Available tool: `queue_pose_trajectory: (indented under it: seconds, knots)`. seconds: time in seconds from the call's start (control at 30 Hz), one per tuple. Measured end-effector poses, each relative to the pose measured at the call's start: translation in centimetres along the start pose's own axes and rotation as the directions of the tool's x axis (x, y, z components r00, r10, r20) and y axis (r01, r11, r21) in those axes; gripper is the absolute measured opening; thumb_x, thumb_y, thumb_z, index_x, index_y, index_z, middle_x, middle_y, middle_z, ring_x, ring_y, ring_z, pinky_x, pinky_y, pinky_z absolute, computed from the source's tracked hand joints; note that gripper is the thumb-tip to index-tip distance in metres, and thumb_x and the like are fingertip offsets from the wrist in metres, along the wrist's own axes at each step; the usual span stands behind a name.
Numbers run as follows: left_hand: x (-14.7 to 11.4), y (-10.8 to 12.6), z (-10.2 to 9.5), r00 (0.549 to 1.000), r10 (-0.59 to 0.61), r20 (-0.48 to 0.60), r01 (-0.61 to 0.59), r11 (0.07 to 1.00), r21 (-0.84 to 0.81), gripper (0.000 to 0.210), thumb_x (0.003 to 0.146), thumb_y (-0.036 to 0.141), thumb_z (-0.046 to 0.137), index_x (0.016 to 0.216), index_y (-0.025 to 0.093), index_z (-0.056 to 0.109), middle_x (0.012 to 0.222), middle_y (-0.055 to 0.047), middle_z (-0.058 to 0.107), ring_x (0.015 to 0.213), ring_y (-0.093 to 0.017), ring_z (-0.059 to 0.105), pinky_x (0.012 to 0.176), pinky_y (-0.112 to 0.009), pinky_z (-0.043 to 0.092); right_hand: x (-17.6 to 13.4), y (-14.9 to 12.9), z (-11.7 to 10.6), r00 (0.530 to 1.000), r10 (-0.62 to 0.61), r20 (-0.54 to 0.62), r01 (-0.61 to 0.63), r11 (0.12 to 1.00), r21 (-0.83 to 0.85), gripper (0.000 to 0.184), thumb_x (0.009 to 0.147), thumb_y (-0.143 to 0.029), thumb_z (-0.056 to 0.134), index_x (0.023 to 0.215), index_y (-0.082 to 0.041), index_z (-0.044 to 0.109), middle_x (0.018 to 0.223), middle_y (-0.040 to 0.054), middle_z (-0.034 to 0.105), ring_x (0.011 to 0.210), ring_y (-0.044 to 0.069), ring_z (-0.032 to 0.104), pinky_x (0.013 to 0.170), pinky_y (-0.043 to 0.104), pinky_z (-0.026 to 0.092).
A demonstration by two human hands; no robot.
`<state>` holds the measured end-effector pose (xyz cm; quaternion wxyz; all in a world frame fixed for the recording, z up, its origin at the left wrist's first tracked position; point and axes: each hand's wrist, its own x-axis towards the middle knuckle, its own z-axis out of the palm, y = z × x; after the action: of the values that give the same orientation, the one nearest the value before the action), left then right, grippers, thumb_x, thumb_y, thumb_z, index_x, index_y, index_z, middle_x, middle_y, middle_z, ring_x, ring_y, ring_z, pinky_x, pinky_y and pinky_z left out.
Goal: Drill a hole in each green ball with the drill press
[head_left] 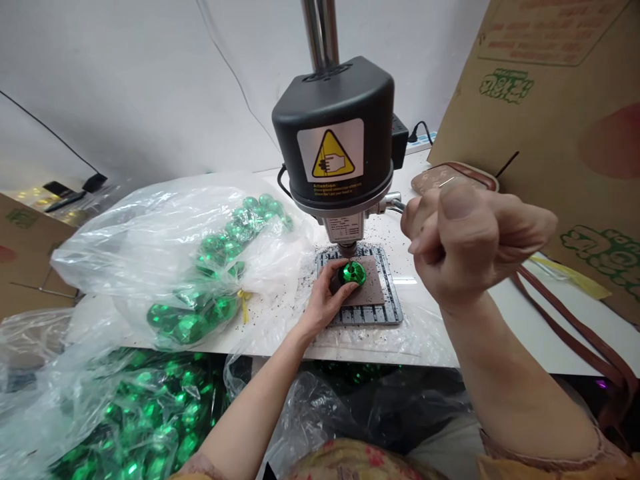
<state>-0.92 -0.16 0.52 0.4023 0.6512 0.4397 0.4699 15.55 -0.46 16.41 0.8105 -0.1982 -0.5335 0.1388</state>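
My left hand point(327, 293) curls its thumb and fingers round a shiny green ball point(355, 273), pressing it on a brown board point(374, 290). Just above the ball is the chuck point(347, 249) of a small black drill press point(333, 127), its bit coming down at the top of the ball. My right hand point(470, 233) is raised close to the camera at the right of the machine, closed in a fist. A metal lever hub point(393, 202) juts from the machine towards it; whatever the fist grips is hidden.
A slotted metal base plate point(395, 310) lies under the board. Plastic bags of green balls point(193, 320) lie at left, with more green balls point(145, 413) below the table edge. Cardboard boxes point(560, 127) and a brown strapped bag point(445, 176) stand right. Dark shavings dot the white table point(280, 333).
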Motion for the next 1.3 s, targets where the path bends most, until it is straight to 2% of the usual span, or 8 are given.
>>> queue_pose_trajectory:
  seconds: [0.1,0.37,0.53,0.8,1.13,1.23,1.3]
  knots:
    - [0.0,-0.1,0.0,1.000,0.015,0.016,-0.015,1.000,0.018,0.040,0.087,0.034,0.074,0.124,0.025,0.061,0.125,-0.007,0.065,0.119,-0.025,0.059,0.107,-0.039,0.042,-0.3,0.3,0.3,0.998,-0.041,-0.036,0.041,0.999,-0.006,0.047,0.087,-0.031,0.061,0.043,-0.022,0.045,0.037,-0.0058,0.035,0.032,0.007,0.028,0.038,0.031,0.021]
    - [0.0,-0.4,0.0,1.000,0.001,0.017,-0.001,1.000,0.022,0.041,0.087,0.034,0.074,0.124,0.025,0.062,0.125,-0.007,0.065,0.119,-0.025,0.059,0.108,-0.039,0.042,-0.7,0.6,-0.2,0.997,-0.083,-0.001,0.083,0.996,0.011,0.048,0.087,-0.023,0.061,0.044,-0.018,0.040,0.041,-0.0059,0.027,0.035,0.004,0.026,0.038,0.027,0.019]
    - [0.0,-0.7,-0.1,0.999,0.009,0.044,-0.010,1.000,0.018,0.043,0.089,0.037,0.072,0.127,0.024,0.058,0.132,-0.009,0.062,0.125,-0.027,0.057,0.111,-0.041,0.042,-1.1,0.9,-0.9,0.982,-0.165,0.094,0.161,0.986,0.053,0.046,0.090,-0.015,0.059,0.048,-0.015,0.040,0.044,-0.0063,0.030,0.039,0.002,0.031,0.042,0.024,0.023]
    - [0.0,-0.7,-0.1,0.998,-0.012,0.058,0.010,0.999,0.037,0.042,0.089,0.037,0.072,0.126,0.024,0.057,0.130,-0.010,0.063,0.125,-0.028,0.057,0.111,-0.043,0.042,-1.5,1.7,-1.8,0.957,-0.247,0.155,0.237,0.968,0.079,0.044,0.086,-0.007,0.057,0.048,-0.017,0.037,0.046,-0.0058,0.032,0.038,0.005,0.034,0.041,0.027,0.023]
    - [-0.1,-0.3,0.0,1.000,0.013,0.027,-0.013,1.000,0.025,0.040,0.088,0.034,0.073,0.124,0.024,0.059,0.128,-0.008,0.064,0.122,-0.026,0.058,0.109,-0.039,0.043,-2.2,2.2,-2.4,0.920,-0.317,0.232,0.296,0.947,0.124,0.038,0.083,-0.002,0.056,0.051,-0.018,0.042,0.047,-0.0066,0.034,0.038,0.004,0.035,0.044,0.028,0.024]
    - [-0.1,-0.2,0.0,0.999,0.013,0.031,-0.013,0.999,0.029,0.040,0.089,0.034,0.072,0.124,0.024,0.058,0.130,-0.008,0.063,0.123,-0.025,0.058,0.108,-0.038,0.043,-2.1,1.7,-2.1,0.941,-0.261,0.216,0.248,0.965,0.088,0.040,0.084,-0.004,0.057,0.050,-0.018,0.042,0.046,-0.0066,0.035,0.038,0.004,0.036,0.043,0.028,0.026]
    - [-0.1,-0.2,0.1,1.000,0.007,0.025,-0.008,0.999,0.038,0.040,0.088,0.035,0.072,0.125,0.024,0.058,0.129,-0.008,0.063,0.122,-0.024,0.059,0.108,-0.038,0.043,-1.2,1.0,-1.4,0.973,-0.158,0.170,0.154,0.987,0.037,0.042,0.086,-0.009,0.060,0.049,-0.018,0.044,0.045,-0.0060,0.036,0.038,0.005,0.036,0.041,0.027,0.027]
